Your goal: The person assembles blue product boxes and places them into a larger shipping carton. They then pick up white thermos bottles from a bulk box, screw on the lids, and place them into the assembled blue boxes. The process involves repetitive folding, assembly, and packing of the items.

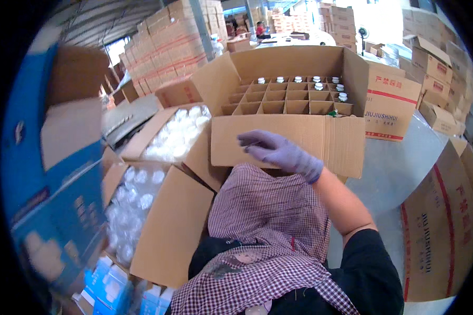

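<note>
My right hand (281, 152), in a purple glove, hovers in front of an open cardboard carton (278, 140), near its folded-down front flap. Its fingers are stretched out to the left and I see nothing in them. Dividers (273, 107) split the carton into square cells. White-capped bottles (318, 86) stand in several cells along the back and right side. A small green thing (333, 113) shows at the front right cell. My left hand is out of view.
To the left, two open cartons hold clear plastic pieces (178, 134) and clear plastic-wrapped pieces (134, 205). A large blue box (63, 210) looms at far left, with smaller blue boxes (108, 286) below. Cartons (446, 226) flank the right; stacked cartons (165, 50) rise behind.
</note>
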`<state>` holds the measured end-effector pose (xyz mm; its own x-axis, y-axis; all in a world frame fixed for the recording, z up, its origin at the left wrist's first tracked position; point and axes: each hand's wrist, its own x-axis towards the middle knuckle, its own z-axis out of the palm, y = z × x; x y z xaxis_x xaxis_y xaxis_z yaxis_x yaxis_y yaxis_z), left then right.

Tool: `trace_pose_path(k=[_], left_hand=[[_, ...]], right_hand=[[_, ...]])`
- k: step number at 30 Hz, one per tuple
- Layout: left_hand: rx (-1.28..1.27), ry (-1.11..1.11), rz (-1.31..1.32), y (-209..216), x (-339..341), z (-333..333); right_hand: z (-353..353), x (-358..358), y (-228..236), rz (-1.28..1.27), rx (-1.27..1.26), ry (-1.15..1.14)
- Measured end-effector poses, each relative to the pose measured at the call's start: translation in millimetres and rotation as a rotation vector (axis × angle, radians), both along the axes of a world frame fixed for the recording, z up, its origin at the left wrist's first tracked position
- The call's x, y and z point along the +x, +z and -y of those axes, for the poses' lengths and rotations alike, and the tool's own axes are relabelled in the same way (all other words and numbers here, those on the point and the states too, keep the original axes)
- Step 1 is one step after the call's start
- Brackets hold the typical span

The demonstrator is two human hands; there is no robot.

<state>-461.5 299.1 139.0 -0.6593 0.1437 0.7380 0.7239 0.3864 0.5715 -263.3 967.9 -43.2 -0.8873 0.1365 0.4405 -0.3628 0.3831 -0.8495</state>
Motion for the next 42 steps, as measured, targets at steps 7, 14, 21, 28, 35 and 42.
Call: trace_pose_path(k=[7, 14, 21, 28, 35, 42], left_hand=[[0.33, -1.346, 0.477, -75, -109, -357], [0.22, -1.427, 1.252, -254, -25, -595], [-0.364, -1.225, 0.486, -343, -75, -646], [-0.279, -1.284, 0.78, -352, -89, -660], [-0.157, -1.321, 1.017, -384, -91, -660], [0.123, -1.431, 1.044, -375, -77, -667]], right_hand=[[3, -7, 28, -0.57, -0.284, -0.13], [-78, 68, -70, -0.183, -0.385, -0.798], [-96, 109, -143, 0.059, -0.37, -0.972], [-113, 111, -131, 0.143, -0.511, -1.011], [-116, 113, -149, 0.058, -0.348, -0.983], [-103, 100, -141, -0.032, -0.064, -1.225]])
